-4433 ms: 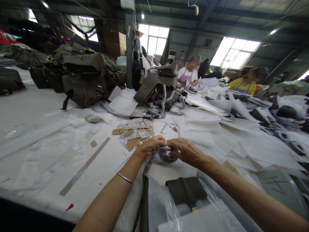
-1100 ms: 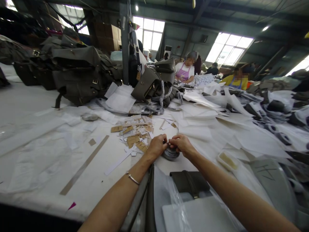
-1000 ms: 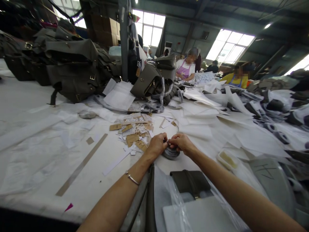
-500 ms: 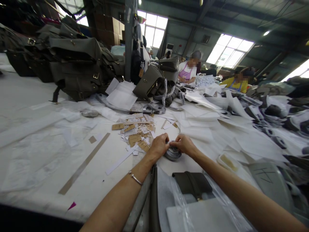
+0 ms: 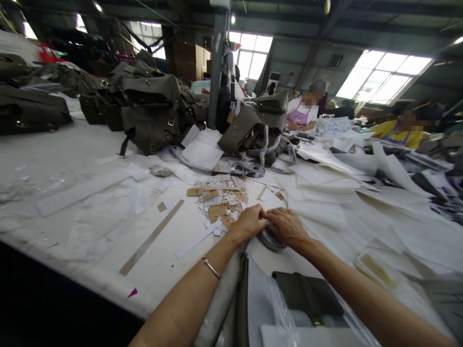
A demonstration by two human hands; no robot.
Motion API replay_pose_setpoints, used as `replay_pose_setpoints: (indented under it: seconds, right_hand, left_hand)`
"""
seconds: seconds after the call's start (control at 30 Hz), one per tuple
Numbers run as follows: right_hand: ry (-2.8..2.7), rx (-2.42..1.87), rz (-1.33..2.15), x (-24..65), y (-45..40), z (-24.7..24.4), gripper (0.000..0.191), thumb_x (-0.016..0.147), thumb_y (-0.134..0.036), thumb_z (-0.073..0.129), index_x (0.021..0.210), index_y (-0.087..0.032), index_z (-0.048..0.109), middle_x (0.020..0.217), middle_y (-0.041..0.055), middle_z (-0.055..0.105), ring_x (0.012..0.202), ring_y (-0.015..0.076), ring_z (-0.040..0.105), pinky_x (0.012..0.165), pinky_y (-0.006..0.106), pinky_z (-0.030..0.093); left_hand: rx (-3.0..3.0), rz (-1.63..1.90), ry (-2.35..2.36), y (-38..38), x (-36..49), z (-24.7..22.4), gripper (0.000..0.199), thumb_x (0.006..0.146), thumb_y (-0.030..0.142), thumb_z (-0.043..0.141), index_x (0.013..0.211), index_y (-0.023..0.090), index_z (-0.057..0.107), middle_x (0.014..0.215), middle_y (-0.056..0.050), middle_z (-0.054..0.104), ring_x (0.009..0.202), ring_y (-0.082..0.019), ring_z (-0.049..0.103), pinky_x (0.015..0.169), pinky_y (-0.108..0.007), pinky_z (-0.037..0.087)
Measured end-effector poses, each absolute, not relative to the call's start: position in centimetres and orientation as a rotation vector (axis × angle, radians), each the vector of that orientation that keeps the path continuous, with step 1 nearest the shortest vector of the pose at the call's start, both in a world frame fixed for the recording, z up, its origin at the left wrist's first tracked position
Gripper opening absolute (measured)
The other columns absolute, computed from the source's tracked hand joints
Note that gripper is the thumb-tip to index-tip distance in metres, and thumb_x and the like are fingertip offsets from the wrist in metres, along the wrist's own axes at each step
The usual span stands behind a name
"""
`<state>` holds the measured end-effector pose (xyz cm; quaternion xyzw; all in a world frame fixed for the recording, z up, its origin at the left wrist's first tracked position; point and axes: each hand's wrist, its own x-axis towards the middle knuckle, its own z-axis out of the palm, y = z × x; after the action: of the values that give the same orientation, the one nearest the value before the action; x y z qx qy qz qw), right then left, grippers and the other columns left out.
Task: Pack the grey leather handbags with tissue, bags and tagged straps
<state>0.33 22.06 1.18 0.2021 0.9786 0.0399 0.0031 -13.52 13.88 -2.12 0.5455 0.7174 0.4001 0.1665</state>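
Note:
A coiled grey strap (image 5: 272, 242) in clear wrapping lies on the white table, under both hands. My left hand (image 5: 250, 220) has its fingers closed on the coil's upper left edge. From the right, my right hand (image 5: 288, 224) pinches the same coil, its fingertips touching those of my left hand. Part of the coil is hidden beneath the fingers. Nearer to me, a dark olive bag piece (image 5: 309, 294) with a strap shows under clear plastic, between my forearms.
Paper tags with strings (image 5: 217, 212) lie in a heap left of the hands. Olive bags (image 5: 152, 106) are piled at the back left, another bag (image 5: 240, 130) stands mid-table. White sheets (image 5: 325, 212) spread to the right. People sit further back.
The view has swung left, so things appear further right. My right hand has come over the coil and its fingers now lie closer to my left hand.

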Motion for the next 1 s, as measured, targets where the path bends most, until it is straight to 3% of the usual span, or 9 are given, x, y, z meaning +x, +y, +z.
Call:
replay_pose_setpoints:
  seconds: [0.07,0.2,0.33,0.5,0.63,0.8,0.93,1.0]
  right_hand:
    - [3.052,0.603,0.145,0.4,22.3,1.1,0.019,0.087,-0.02,0.061,0.104,-0.018,0.069,0.109,0.0093,0.071,0.107,0.0258,0.06,0.095,0.036,0.036]
    - [3.026,0.629,0.281,1.6,22.9,0.6,0.013,0.089,-0.019,0.059,0.096,-0.016,0.069,0.095,0.0096,0.071,0.1,0.0258,0.062,0.099,0.038,0.033]
    - [3.036,0.641,0.342,2.4,23.7,-0.3,0.017,0.09,-0.014,0.052,0.095,-0.015,0.069,0.091,0.0094,0.071,0.095,0.0258,0.063,0.096,0.038,0.034]
    - [3.04,0.637,0.338,2.4,24.1,-1.1,0.022,0.09,-0.009,0.048,0.095,-0.015,0.069,0.092,0.0105,0.07,0.091,0.0255,0.064,0.088,0.035,0.037]
    - [3.035,0.635,0.256,2.4,23.8,-0.5,0.021,0.089,-0.01,0.049,0.094,-0.013,0.069,0.093,0.0127,0.07,0.093,0.028,0.064,0.087,0.037,0.039]
    - [3.001,0.703,0.037,2.3,23.8,0.7,0.018,0.086,-0.018,0.056,0.093,-0.011,0.071,0.096,0.0163,0.071,0.098,0.0303,0.064,0.092,0.04,0.04]
    - [2.984,0.764,-0.113,2.7,24.9,1.4,0.029,0.082,-0.029,0.064,0.107,-0.016,0.071,0.107,0.0125,0.072,0.102,0.0275,0.065,0.093,0.036,0.044]
    - [3.022,0.882,-0.405,2.9,25.6,1.6,0.043,0.081,-0.036,0.066,0.12,-0.018,0.066,0.119,0.0114,0.069,0.111,0.0266,0.063,0.097,0.035,0.045]
  left_hand:
    - [1.511,1.164,2.14,13.7,-15.3,-1.3,0.005,0.077,0.018,0.063,0.082,0.019,0.064,0.079,0.0,0.069,0.072,-0.014,0.062,0.065,-0.022,0.045]
    - [1.345,1.205,2.481,12.3,-20.5,0.2,0.02,0.09,0.018,0.047,0.101,0.019,0.063,0.101,-0.004,0.07,0.092,-0.015,0.063,0.083,-0.025,0.046]
    - [1.204,1.075,2.765,10.5,-24.3,-0.3,0.029,0.088,0.011,0.046,0.11,0.018,0.064,0.117,-0.01,0.066,0.11,-0.022,0.059,0.097,-0.032,0.04]
    - [1.252,0.867,2.831,10.4,-25.0,-2.1,0.018,0.087,0.018,0.055,0.096,0.018,0.07,0.104,-0.01,0.069,0.101,-0.024,0.061,0.092,-0.034,0.041]
    - [1.238,0.826,2.892,10.3,-24.4,-1.5,0.019,0.089,0.02,0.051,0.086,0.018,0.07,0.097,-0.011,0.068,0.099,-0.026,0.06,0.092,-0.037,0.04]
    - [1.259,0.95,2.876,10.3,-22.9,0.9,0.028,0.096,0.029,0.041,0.094,0.017,0.066,0.104,-0.013,0.065,0.106,-0.028,0.056,0.091,-0.038,0.038]
    - [1.457,1.003,2.533,11.0,-20.2,2.2,0.042,0.1,0.044,0.033,0.093,0.019,0.066,0.081,-0.004,0.066,0.078,-0.019,0.061,0.071,-0.028,0.043]
    - [1.545,0.98,2.332,11.4,-18.8,2.4,0.045,0.099,0.046,0.032,0.092,0.02,0.068,0.071,0.0,0.064,0.067,-0.015,0.059,0.064,-0.024,0.042]
